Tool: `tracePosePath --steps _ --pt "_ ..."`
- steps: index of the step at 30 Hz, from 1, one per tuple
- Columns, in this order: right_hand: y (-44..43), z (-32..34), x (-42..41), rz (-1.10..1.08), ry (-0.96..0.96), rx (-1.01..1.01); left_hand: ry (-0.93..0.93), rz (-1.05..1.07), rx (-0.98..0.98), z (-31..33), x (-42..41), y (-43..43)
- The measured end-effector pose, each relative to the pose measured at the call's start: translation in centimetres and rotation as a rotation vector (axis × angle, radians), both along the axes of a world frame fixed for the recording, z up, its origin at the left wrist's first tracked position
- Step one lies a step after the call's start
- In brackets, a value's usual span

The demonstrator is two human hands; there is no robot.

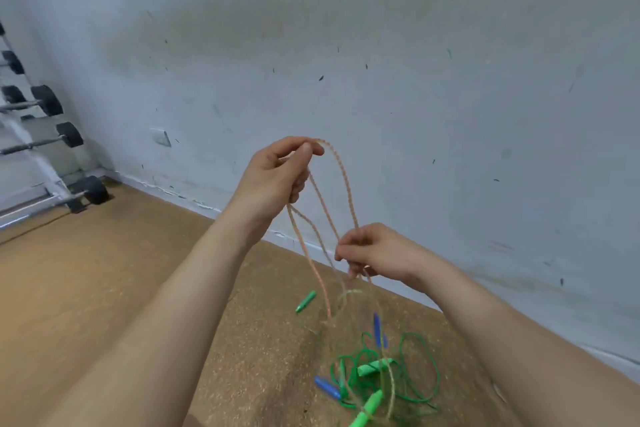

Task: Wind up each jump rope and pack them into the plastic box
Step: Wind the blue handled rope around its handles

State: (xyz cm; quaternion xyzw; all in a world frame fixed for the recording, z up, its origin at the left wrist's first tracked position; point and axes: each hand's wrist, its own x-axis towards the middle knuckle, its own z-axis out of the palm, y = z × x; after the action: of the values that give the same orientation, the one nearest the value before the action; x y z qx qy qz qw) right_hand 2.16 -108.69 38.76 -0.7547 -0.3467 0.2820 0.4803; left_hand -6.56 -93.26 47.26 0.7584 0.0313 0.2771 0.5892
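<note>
Floor (104,288) of brown, cork-like board fills the lower left and meets a scuffed pale wall (415,62) along a skirting line that slants from the left down to the right edge. A rack of dumbbells (46,100) stands against the floor's far left edge, well apart from the hands. The stretch of floor between the rack and the arms is open.

Both forearms reach forward from the bottom corners. The left hand (277,170) is raised higher, in front of the wall, palm turned inward. Its thumb and forefinger are pressed together on the top bend of the orange rope (347,184), and its other fingers are curled round strands below. The right hand (377,253) sits lower and to the right, back upward, its curled fingertips and thumb pinching several strands together.

Between the hands the braided rope hangs in long loops. Its length runs mostly up and down, leaning from the upper left to the lower right. Below the right hand it is blurred as it trails down to the floor.

It ends in a heap of green rope (381,374) near the floor's wall-side edge, mixed with two blue handles (378,326) and a green one. Another green handle (306,302) lies apart to the left, pointing up and to the right.
</note>
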Motion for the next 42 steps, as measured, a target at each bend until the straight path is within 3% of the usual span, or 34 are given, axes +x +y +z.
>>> tracePosePath --steps 4,7,10,13,18,20,22,26,28,30,32,34,36,40,42 --pt "-0.4 -1.3 2.2 -0.249 0.211 0.158 0.173 0.267 0.24 -3.3 0.0 3.1" --pt "-1.5 -0.1 4.2 -0.338 0.386 0.349 0.289 0.352 0.233 -7.2 -0.1 5.2" --pt "-2.4 -0.2 5.0 -0.352 0.134 0.181 0.287 0.437 0.201 -8.8 0.1 6.5" --pt "-1.8 -1.2 5.8 -0.506 -0.138 0.049 0.289 0.509 0.212 -8.4 0.1 7.7" --pt "-1.0 -2.7 8.2 -0.836 0.052 0.251 0.667 0.264 0.357 -9.6 -0.9 9.8" --pt "-0.9 -3.6 8.8 -0.934 0.081 0.244 0.685 0.285 0.423 -9.8 -1.3 9.8" --pt "-0.8 -4.7 9.2 -0.939 0.068 0.125 0.61 0.281 0.333 -9.3 -1.4 8.9" --pt "-0.4 -4.8 8.2 -0.747 -0.134 -0.418 0.442 0.027 -0.477 -8.5 -0.4 6.2" --pt "0.4 -3.5 6.3 -0.598 -0.16 -0.273 0.39 -0.052 -0.661 -8.4 0.0 5.6" --pt "1.6 -2.4 3.1 -0.251 0.112 -0.005 0.345 -0.099 -0.742 -8.5 0.5 5.2" --pt "3.0 -2.7 -0.2 0.112 0.311 -0.024 0.298 -0.146 -0.796 -8.4 1.1 4.6" --pt "4.4 -4.7 -2.3 0.312 0.278 -0.166 0.256 -0.191 -0.857 -8.2 1.3 4.2" --pt "5.4 -6.3 -2.6 0.288 0.189 -0.204 0.278 -0.134 -0.721 -8.2 1.3 4.6" --pt "5.2 -5.1 0.3 -0.211 0.081 -0.1 0.613 0.345 0.326 -9.4 0.2 7.8" --pt "4.7 -4.5 1.3 -0.289 -0.014 -0.199 0.634 0.464 0.454 -9.9 -0.3 8.6"
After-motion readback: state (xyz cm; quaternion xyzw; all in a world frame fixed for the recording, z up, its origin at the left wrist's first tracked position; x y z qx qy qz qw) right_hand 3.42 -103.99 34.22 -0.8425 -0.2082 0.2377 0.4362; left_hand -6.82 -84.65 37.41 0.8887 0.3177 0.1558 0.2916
